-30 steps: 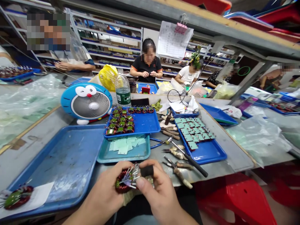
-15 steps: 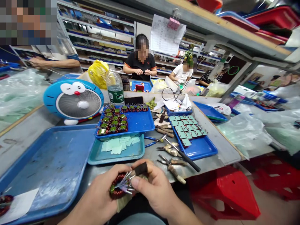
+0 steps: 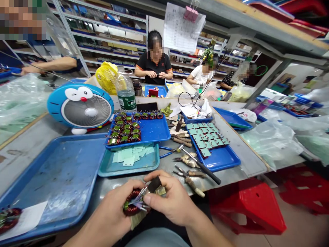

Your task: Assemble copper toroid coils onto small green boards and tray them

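My left hand [image 3: 117, 212] grips a red-brown wound toroid coil [image 3: 131, 202] with several silver leads sticking out to the right. My right hand [image 3: 171, 200] is closed, its thumb and fingers pinching a small black block [image 3: 154, 184] against those leads. Both hands sit at the near edge of the grey workbench [image 3: 31, 145], just in front of a teal tray [image 3: 113, 168] holding pale green cards. Beyond it a blue tray [image 3: 154, 132] carries several finished coils.
A large blue tray [image 3: 61, 178] lies at left, with another coil [image 3: 7, 219] on a white card. Pliers and tools [image 3: 190, 164] lie right of the hands, beside a blue tray of green boards [image 3: 221, 159]. A cartoon-faced fan [image 3: 81, 108], a bottle, red stools and seated co-workers surround the bench.
The camera swung a little, shifting the scene. My hands stay on the coil; the right hand has tilted the black block closer against the leads.
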Tool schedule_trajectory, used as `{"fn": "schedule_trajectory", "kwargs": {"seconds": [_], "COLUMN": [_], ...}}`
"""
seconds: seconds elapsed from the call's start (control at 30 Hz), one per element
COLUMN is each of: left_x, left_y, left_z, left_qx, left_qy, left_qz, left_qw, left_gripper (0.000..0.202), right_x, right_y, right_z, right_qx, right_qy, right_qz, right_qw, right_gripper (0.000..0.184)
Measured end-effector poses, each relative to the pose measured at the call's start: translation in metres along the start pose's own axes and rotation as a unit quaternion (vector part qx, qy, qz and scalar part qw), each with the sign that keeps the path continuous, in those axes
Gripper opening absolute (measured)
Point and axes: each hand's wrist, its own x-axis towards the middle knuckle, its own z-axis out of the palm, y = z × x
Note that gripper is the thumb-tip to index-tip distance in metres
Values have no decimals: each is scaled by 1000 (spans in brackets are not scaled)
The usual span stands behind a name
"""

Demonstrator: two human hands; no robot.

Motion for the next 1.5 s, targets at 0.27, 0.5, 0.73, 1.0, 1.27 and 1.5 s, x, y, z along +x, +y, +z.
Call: {"fn": "schedule_trajectory", "kwargs": {"seconds": [0.27, 0.5, 0.73, 1.0, 1.27, 1.5], "left_x": [0, -3, -4, -4, -4, -4], "left_y": [0, -2, -4, -3, -1, 3], "left_z": [3, 3, 3, 6, 7, 5], "left_qx": [-13, -31, -34, -30, -15, -42], "left_qy": [-22, -46, -41, -19, -29, -35], "left_qz": [-16, -56, -49, -31, -12, -42], "left_qw": [1000, 997, 997, 999, 999, 998], "left_gripper": [38, 41, 43, 47, 45, 39], "right_x": [-4, -6, -6, -8, -9, -8], "right_y": [-4, 3, 3, -1, -5, -3], "right_z": [-20, -19, -19, -19, -20, -13], "right_qx": [-44, -45, -41, -57, -68, -54], "right_qy": [-60, -65, -69, -63, -53, -48], "right_qz": [-23, -50, -58, -55, -44, -32], "right_qw": [997, 996, 995, 995, 995, 997], "right_gripper": [20, 21, 19, 19, 6, 8]}}
